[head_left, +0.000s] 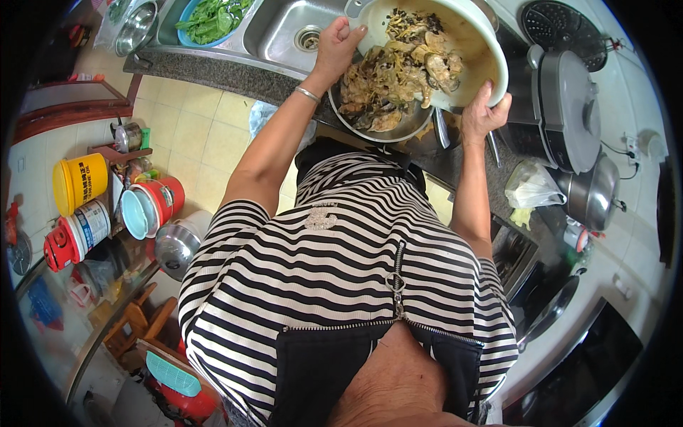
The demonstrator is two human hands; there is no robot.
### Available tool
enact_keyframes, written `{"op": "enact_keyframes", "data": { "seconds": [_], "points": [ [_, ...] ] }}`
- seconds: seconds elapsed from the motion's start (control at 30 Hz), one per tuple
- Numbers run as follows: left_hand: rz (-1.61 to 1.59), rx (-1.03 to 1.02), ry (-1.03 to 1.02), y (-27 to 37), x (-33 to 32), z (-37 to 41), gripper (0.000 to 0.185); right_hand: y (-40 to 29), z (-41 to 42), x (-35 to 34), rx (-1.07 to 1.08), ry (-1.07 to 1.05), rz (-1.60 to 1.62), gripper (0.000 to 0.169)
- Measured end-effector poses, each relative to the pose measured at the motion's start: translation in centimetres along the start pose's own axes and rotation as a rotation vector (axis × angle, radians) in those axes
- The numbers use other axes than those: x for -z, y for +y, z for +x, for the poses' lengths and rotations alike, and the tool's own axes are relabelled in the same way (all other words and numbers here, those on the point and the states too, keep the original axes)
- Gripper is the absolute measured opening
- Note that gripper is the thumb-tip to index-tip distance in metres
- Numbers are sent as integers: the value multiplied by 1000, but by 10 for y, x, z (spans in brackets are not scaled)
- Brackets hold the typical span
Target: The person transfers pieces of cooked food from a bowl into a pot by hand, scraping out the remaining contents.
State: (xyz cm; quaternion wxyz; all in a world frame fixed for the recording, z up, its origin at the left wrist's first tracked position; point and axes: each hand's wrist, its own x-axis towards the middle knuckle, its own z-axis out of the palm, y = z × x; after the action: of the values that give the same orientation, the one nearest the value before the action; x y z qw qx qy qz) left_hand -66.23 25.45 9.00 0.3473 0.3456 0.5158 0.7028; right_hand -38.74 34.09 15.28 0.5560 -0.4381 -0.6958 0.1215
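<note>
Both my hands hold a large pale basin point(500, 58), tilted towards me over a round metal pan point(368, 136). My left hand point(337, 49) grips the basin's left edge, and my right hand point(484, 115) grips its lower right edge. Cooked-looking meat pieces with yellowish shreds point(373, 80) lie partly in the basin and partly in the pan. Dark chopped bits point(408, 24) cling to the basin's far inner side. Beside the pan, a metal utensil handle point(442, 129) shows below the basin. The fingers beneath the basin's rim are hidden.
A steel sink point(277, 26) lies beyond my left hand, with leafy greens point(213, 21) in a blue basin left of it. To the right stand a large lidded grey cooker point(565, 112), a white plastic bag point(531, 184) and a steel pot point(589, 192) on the dark counter point(493, 187).
</note>
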Motion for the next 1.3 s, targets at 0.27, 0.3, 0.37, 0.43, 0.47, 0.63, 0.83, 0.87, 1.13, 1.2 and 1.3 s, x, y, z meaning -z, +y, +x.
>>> {"op": "enact_keyframes", "data": {
  "seconds": [0.27,0.3,0.37,0.43,0.47,0.63,0.83,0.87,1.13,1.2,1.3],
  "points": [
    [91,42,-84,24,-4,-6,33,0,8,0,-17,16,-8,17],
    [82,47,-84,22,-1,-8,32,0,8,0,-19,19,-1,17],
    [64,58,-84,15,5,-14,32,0,9,-1,-32,41,32,20],
    [114,10,-132,9,14,-25,35,2,10,-3,-58,78,75,24],
    [139,-14,-156,7,18,-30,36,5,10,-3,-52,77,52,23],
    [652,-187,-293,45,16,-61,58,8,10,0,-23,94,10,22],
    [932,-429,-330,43,20,-72,70,7,10,4,-69,79,14,25],
    [943,-429,-323,42,20,-72,68,9,11,4,-66,83,12,26],
    [908,-397,-303,36,8,-69,58,7,19,-2,-79,93,55,26],
    [885,-422,-270,41,5,-70,56,6,22,-5,-61,105,86,26],
    [895,-475,-230,44,-4,-65,52,4,28,-12,-19,121,84,24]
  ]
}}
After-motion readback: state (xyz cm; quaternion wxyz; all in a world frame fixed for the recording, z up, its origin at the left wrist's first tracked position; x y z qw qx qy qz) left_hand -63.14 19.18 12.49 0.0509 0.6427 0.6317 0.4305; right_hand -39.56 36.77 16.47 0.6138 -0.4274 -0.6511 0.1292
